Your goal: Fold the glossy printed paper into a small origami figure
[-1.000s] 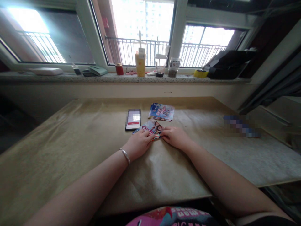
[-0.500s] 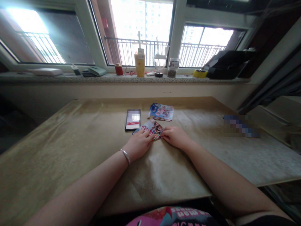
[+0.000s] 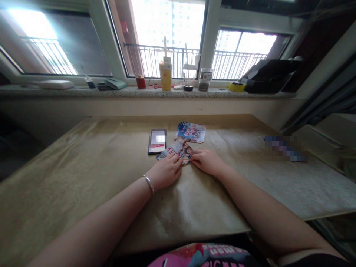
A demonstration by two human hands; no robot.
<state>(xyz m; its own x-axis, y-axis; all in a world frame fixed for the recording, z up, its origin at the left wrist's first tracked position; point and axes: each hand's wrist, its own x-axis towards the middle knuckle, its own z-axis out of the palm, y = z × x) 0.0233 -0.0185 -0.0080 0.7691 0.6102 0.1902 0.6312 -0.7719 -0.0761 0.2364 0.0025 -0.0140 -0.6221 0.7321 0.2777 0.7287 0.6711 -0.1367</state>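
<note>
A colourful printed leaflet [image 3: 178,148] lies at a slant on the table between my hands. My left hand [image 3: 165,171], with a silver bangle at the wrist, is closed over its lower edge, fingertips on the print. At the leaflet's right corner, my right hand [image 3: 208,162] has thumb and fingers pinched together on the paper. Just behind, a stack of similar leaflets [image 3: 193,132] lies slightly fanned, its near edge close to the one I hold. Left of the leaflet a phone [image 3: 157,142] lies flat, its screen lit and blurred out.
A tan cover spreads over the table [image 3: 91,178]. Far to the right lies a blurred blue item [image 3: 286,149]. Along the windowsill [image 3: 111,95] stand a yellow cup with a straw [image 3: 166,77], a red jar [image 3: 140,82], a clear cup [image 3: 189,78] and a black case [image 3: 267,77].
My left hand has shifted very slightly down along the leaflet, baring a little more of its left corner. My right hand, the stack and the phone stay in place.
</note>
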